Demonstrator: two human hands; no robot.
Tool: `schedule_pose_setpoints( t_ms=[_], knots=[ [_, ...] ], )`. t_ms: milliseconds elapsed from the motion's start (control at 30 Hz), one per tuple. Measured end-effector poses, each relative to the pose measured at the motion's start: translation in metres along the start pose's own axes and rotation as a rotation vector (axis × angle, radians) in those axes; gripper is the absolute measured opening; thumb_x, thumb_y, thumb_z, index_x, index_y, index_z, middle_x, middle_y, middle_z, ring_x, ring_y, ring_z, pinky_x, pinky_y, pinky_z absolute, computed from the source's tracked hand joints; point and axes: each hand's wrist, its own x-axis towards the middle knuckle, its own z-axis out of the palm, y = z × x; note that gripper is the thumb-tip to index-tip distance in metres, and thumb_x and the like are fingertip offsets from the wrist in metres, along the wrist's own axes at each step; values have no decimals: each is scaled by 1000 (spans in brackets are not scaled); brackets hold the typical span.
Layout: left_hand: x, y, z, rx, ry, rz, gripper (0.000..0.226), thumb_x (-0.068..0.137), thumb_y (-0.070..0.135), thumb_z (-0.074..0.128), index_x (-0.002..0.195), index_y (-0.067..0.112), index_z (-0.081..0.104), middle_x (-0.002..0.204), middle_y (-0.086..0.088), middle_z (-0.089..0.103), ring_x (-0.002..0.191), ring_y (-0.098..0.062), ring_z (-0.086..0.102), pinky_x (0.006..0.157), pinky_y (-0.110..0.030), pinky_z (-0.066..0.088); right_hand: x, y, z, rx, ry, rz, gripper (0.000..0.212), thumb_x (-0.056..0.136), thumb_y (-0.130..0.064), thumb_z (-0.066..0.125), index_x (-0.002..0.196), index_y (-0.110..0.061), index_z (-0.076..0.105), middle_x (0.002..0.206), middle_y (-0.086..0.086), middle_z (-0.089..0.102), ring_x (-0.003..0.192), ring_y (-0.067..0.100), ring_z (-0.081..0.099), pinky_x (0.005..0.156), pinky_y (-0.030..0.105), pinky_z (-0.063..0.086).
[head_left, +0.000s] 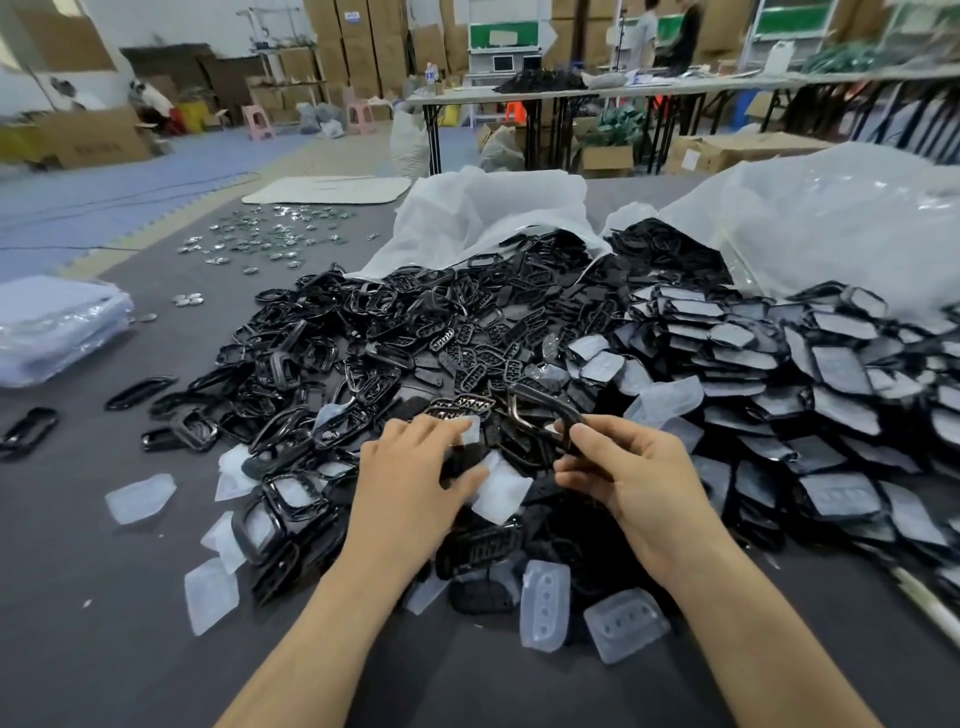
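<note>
A big heap of black plastic frames (332, 353) and perforated inserts (483, 358) covers the grey table (104, 597). Translucent white pads (140, 498) lie scattered around it. My right hand (631, 475) pinches a black frame (545, 410) between thumb and fingers, holding it just above the heap. My left hand (410, 478) reaches into the heap, its fingertips on a translucent white piece (470, 434) and a black perforated insert (457, 408). Whether the left fingers grip either is unclear.
Black parts backed with pale pads (831, 364) are piled at right, spilling from clear plastic bags (831, 218). A stack of wrapped sheets (52, 327) sits at left, small shiny metal pieces (270, 239) farther back. Folding tables, cartons and two people stand beyond.
</note>
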Motion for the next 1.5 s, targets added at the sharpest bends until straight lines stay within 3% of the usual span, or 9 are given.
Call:
schedule_pose_setpoints(
  t_ms=[267,467,633,800,1000,1100,1200,1300,1500],
  knots=[
    [-2,2,2,-204,30,17,23,86,13,71,106,23,68,83,19,44,73,1,47,72,-21,38,-1,1,1,34,-39,8,34,90,0,58,65,-14,76,72,4,70,56,13,64,55,21,53],
    [-1,9,-6,-503,211,-23,29,85,6,69,96,33,67,77,9,56,72,-6,55,65,-14,42,-5,1,5,-132,-75,-183,18,88,0,63,79,-11,73,72,6,70,64,18,68,64,25,57],
    [1,16,-7,-1019,49,-151,32,91,1,60,88,30,74,86,-13,69,81,-18,63,81,-33,54,-13,0,14,-447,-128,-494,21,80,-1,72,82,-22,73,80,-3,69,74,11,67,69,16,50],
    [-1,27,-7,-1641,-98,-326,20,74,8,62,80,15,80,89,0,75,78,-4,68,71,-14,52,-16,10,15,-714,27,-766,11,79,-5,75,82,-15,71,79,-9,62,74,6,59,65,10,45],
    [-3,35,-9,-1921,-271,-447,23,79,19,64,89,3,77,103,-13,72,91,-19,70,79,-26,57,-14,14,12,-980,67,-1049,10,85,-4,67,94,-3,71,90,3,64,80,14,62,73,23,52],
    [-6,40,-10,-1884,-274,-399,23,81,27,65,82,7,77,88,-9,71,84,-16,68,79,-25,57,-15,14,15,-1066,43,-1108,16,83,-3,65,97,-1,71,93,5,64,81,19,63,75,28,53],
    [-5,41,-8,-1797,-171,-379,29,81,25,54,73,11,78,84,-6,73,83,-15,70,73,-23,57,-18,14,18,-970,19,-1017,31,76,5,62,103,-7,71,96,-1,62,82,10,60,74,17,49],
    [-6,40,-7,-1677,-155,-339,31,83,22,51,86,8,79,101,-13,71,98,-23,67,81,-25,57,-20,9,20,-649,128,-711,28,82,3,61,97,-19,71,93,-7,63,83,2,62,67,9,46],
    [-13,43,2,-1496,-230,-212,40,100,14,41,91,22,80,106,0,74,107,-11,67,93,-22,50,-12,6,14,-461,168,-304,5,77,-24,75,81,-22,74,75,-4,73,78,14,69,79,35,55]
  ],
)
